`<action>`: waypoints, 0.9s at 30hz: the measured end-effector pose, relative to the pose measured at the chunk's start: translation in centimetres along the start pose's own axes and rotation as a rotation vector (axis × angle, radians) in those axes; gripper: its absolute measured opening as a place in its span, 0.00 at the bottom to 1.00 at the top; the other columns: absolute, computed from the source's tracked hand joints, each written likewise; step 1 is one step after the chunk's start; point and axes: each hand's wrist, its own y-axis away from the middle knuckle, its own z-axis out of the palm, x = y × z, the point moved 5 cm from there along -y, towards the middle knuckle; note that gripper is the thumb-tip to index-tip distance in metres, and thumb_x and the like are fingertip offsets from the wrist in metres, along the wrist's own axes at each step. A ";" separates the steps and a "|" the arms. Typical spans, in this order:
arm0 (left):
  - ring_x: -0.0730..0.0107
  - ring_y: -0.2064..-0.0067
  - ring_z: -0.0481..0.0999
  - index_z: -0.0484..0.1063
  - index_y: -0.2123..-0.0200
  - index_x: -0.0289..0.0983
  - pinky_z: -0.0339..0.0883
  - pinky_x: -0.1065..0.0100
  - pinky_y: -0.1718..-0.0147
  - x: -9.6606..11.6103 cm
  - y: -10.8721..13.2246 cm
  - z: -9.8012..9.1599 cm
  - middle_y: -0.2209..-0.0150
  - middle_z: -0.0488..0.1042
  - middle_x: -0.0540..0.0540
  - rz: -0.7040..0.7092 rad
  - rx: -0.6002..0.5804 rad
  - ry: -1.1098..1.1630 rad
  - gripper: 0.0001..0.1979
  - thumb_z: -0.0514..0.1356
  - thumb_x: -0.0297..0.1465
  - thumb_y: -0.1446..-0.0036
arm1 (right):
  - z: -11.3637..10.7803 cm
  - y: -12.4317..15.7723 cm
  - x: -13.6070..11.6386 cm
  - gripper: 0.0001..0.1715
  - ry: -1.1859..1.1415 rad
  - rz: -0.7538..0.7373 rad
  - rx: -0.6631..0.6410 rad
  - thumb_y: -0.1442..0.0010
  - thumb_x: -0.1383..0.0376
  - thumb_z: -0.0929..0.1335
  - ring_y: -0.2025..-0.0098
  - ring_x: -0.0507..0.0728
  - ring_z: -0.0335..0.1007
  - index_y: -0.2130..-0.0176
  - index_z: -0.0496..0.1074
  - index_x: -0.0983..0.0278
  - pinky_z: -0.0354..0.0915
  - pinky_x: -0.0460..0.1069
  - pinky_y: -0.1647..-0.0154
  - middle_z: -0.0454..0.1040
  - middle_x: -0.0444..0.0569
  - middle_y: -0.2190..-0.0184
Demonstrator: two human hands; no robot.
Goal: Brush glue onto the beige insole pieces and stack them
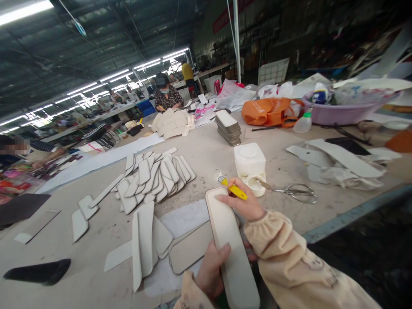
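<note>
My left hand [212, 268] grips a long grey-white strip piece [230, 244] from below, thumb across its face. My right hand [246, 205] rests on the strip's upper end and holds a yellow-handled brush [233, 188] whose tip points up and left. Just beyond stands a white glue jar [250, 165] with a small open pot beside it. A fan of similar grey strips [154, 178] lies spread on the table to the left, and more strips [149, 240] lie near my left hand.
Scissors [298, 192] lie right of the jar. A stack of pieces [228, 127], an orange bag [270, 111], a purple basin [341, 112] and a plastic bottle [302, 122] sit further back. Other people work at the far tables. The table edge [350, 212] runs on the right.
</note>
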 end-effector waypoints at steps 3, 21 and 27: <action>0.53 0.62 0.80 0.68 0.51 0.34 0.74 0.63 0.70 0.2 0.2 -0.3 0.56 0.78 0.35 0.094 0.083 -0.042 0.28 0.69 0.37 0.55 | -0.2 -0.1 0.0 0.25 0.021 0.001 0.018 0.53 0.58 0.76 0.75 0.48 0.55 0.65 0.58 0.58 0.55 0.45 0.74 0.58 0.35 0.76; 0.62 0.68 0.80 0.71 0.55 0.31 0.72 0.67 0.70 0.2 1.0 -0.6 0.68 0.79 0.38 0.058 0.102 -0.008 0.17 0.62 0.36 0.44 | -0.4 0.1 0.5 0.24 0.111 -0.045 0.055 0.52 0.59 0.75 0.75 0.48 0.53 0.65 0.58 0.58 0.53 0.45 0.74 0.57 0.35 0.76; 0.61 0.67 0.80 0.72 0.57 0.32 0.73 0.66 0.69 0.3 1.0 -0.6 0.62 0.79 0.37 0.068 0.118 -0.009 0.14 0.62 0.34 0.44 | -0.4 0.0 1.0 0.24 0.082 -0.041 0.038 0.51 0.59 0.75 0.76 0.49 0.54 0.63 0.59 0.58 0.53 0.45 0.75 0.58 0.35 0.77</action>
